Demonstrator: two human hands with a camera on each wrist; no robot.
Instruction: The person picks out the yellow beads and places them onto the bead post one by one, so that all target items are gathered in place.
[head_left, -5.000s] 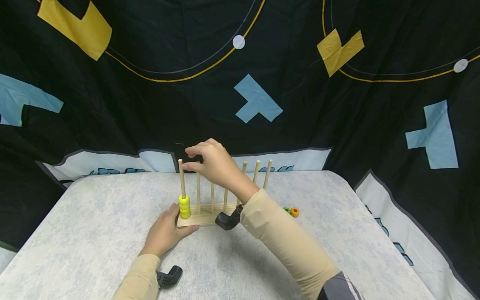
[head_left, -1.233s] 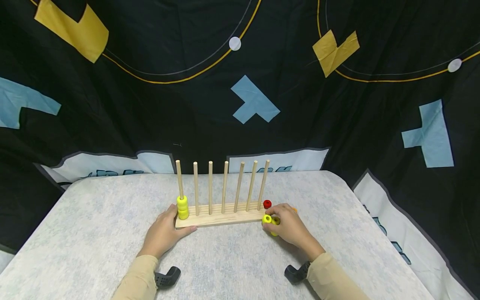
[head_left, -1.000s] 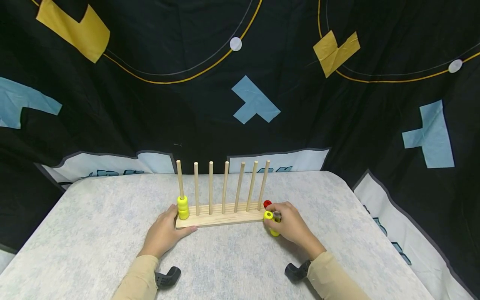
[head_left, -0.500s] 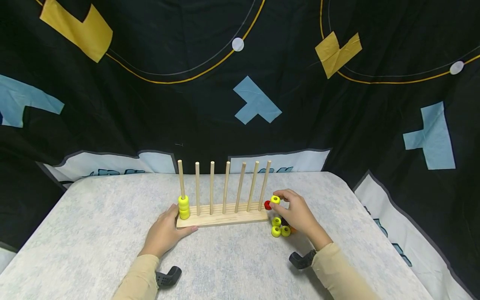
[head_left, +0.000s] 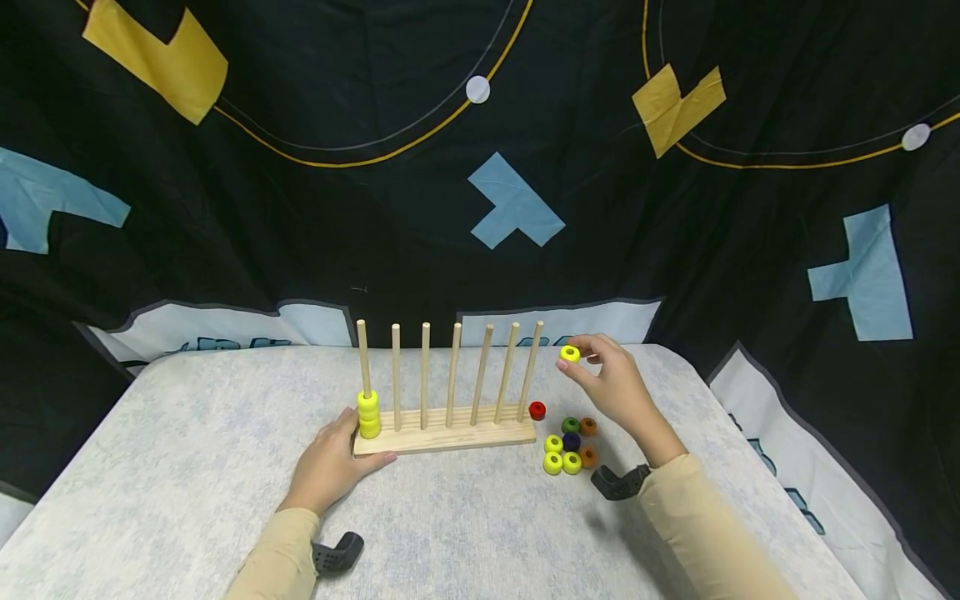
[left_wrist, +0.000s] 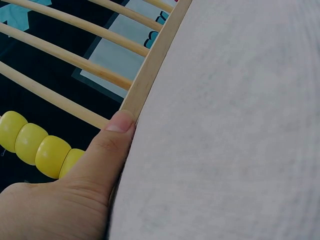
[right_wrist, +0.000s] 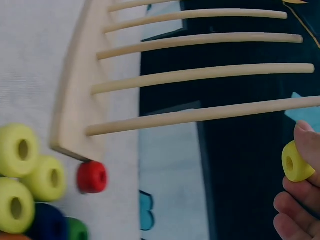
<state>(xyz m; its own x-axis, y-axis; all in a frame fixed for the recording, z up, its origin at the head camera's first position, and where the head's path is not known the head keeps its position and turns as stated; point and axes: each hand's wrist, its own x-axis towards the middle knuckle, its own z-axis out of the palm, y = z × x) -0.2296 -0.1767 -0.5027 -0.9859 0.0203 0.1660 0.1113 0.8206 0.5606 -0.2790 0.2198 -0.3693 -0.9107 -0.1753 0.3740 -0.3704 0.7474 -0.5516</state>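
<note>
A wooden peg board (head_left: 450, 437) with a row of upright dowels stands on the table. Several yellow beads (head_left: 368, 415) are stacked on its leftmost dowel. My left hand (head_left: 326, 462) grips the board's left end, thumb along the front edge; in the left wrist view the thumb (left_wrist: 107, 145) presses the base beside the bead stack. Thumb and fingers of my right hand (head_left: 618, 387) pinch a single yellow bead (head_left: 570, 354), raised to the right of the rightmost dowel (head_left: 531, 371). The right wrist view has this held bead (right_wrist: 296, 162) below that dowel's upper end.
Loose beads lie right of the board: a red bead (head_left: 537, 410) at its corner, a green bead (head_left: 571, 425), a dark blue bead (head_left: 572, 442), orange beads (head_left: 588, 457) and yellow beads (head_left: 552, 462). A black cloth (head_left: 337, 242) hangs behind the table.
Earlier my right hand was over the leftmost dowel, then went to the loose beads. It has since lifted a yellow bead up and to the right. My left hand stays on the board.
</note>
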